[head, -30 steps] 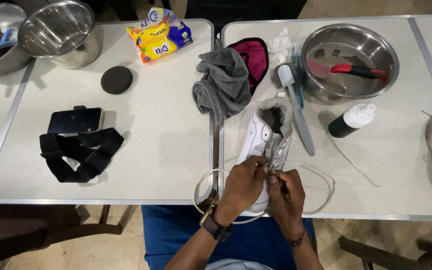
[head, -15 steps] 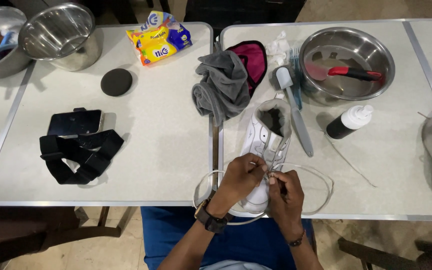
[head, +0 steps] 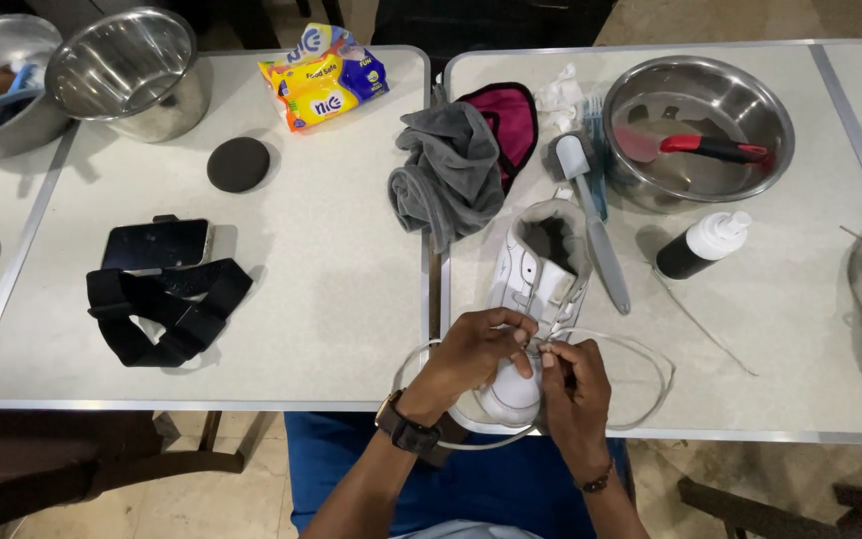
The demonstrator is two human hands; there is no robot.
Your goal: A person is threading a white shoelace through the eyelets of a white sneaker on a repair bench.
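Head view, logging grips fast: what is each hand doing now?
Left hand: closed, pinching the thin white lace over the white sneaker.
Right hand: closed, pinching the same lace.

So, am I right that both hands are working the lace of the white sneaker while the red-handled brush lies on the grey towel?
Not quite. The head view shows both hands, left hand and right hand, at the lace of the white sneaker, but the red-handled brush lies inside the steel bowl, not on the grey towel.

Grey cloth (head: 451, 175), steel bowl (head: 695, 90), phone (head: 157, 243).
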